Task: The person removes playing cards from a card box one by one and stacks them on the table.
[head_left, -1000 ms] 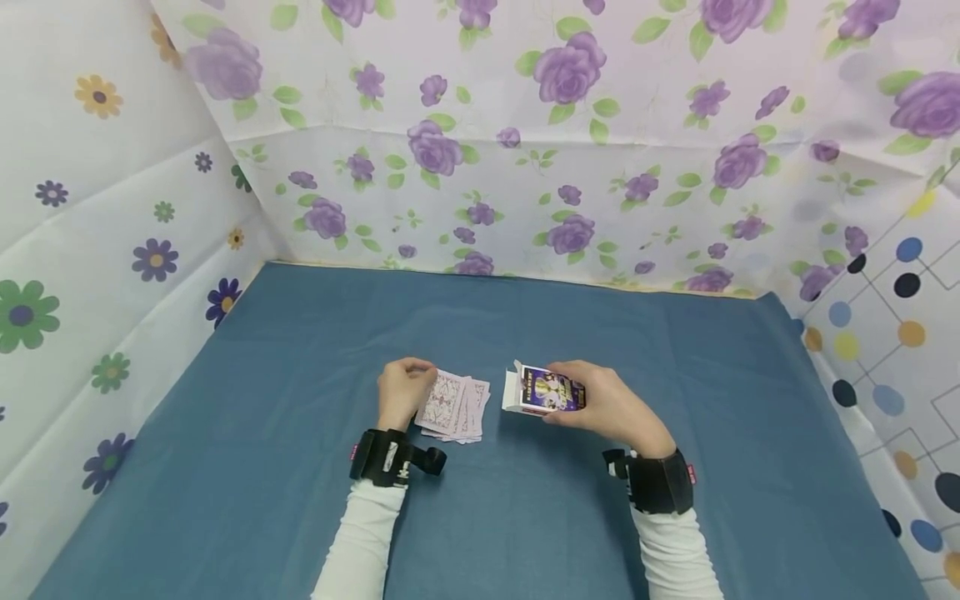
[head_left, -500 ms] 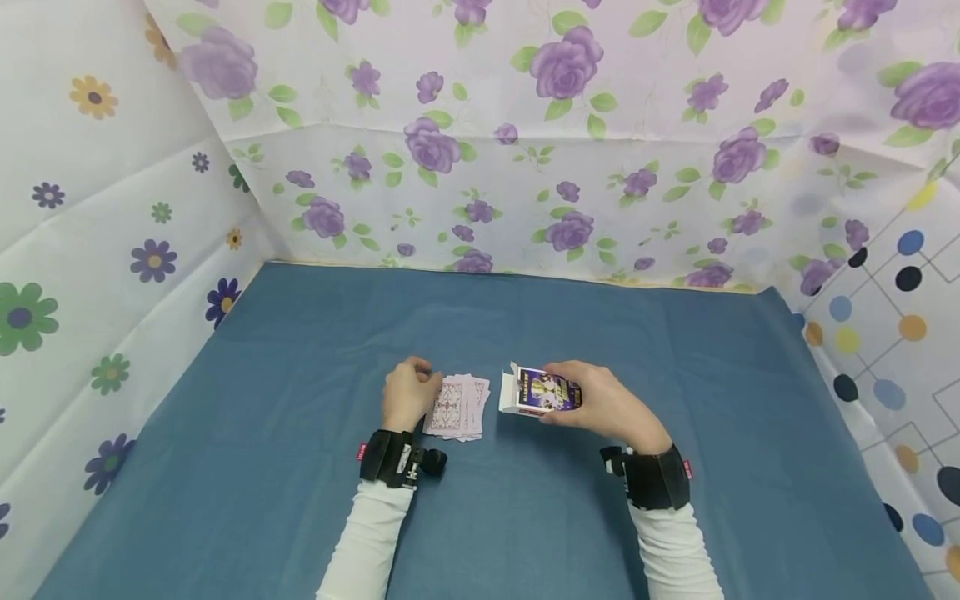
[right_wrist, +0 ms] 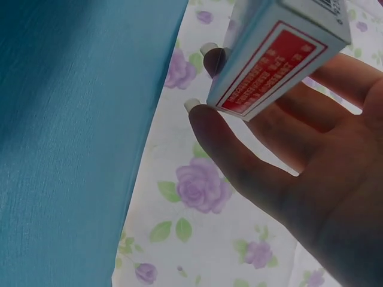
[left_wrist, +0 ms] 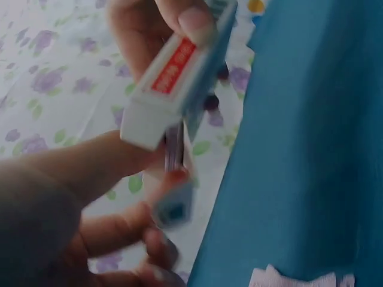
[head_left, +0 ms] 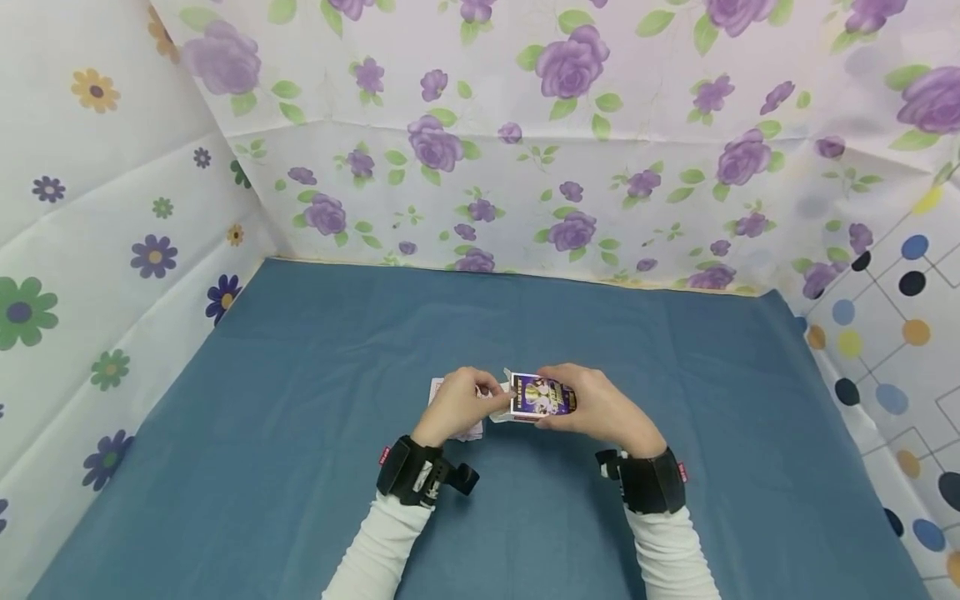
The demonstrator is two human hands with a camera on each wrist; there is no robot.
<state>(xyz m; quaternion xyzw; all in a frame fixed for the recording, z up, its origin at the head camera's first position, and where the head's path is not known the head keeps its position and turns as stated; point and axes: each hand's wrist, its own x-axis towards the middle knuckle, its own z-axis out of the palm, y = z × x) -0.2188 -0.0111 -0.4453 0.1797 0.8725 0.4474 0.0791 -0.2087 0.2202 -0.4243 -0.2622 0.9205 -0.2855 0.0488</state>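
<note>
My right hand (head_left: pixel 603 410) holds a playing card box (head_left: pixel 542 397) above the cloth, its open end facing left. Thumb and fingers grip the box's sides; the right wrist view shows a red printed panel on the box (right_wrist: pixel 269 70). The left hand (head_left: pixel 457 406) is at the mouth of the box, thumb and fingers around the opening. In the left wrist view, a narrow strip of cards (left_wrist: pixel 174 146) shows inside the mouth; I cannot tell whether the fingers pinch it. A loose pile of patterned playing cards (head_left: pixel 435 388) lies under the left hand, mostly hidden by it.
A blue cloth (head_left: pixel 337 333) covers the table. Behind it hangs a white sheet with purple roses (head_left: pixel 480 167); patterned sheets also close off the left and right sides. Both wrists wear black camera straps (head_left: pixel 652 482).
The left hand has moved from the left edge of the card pile rightward, over the pile, to the box's open end. The right hand and box have shifted slightly left.
</note>
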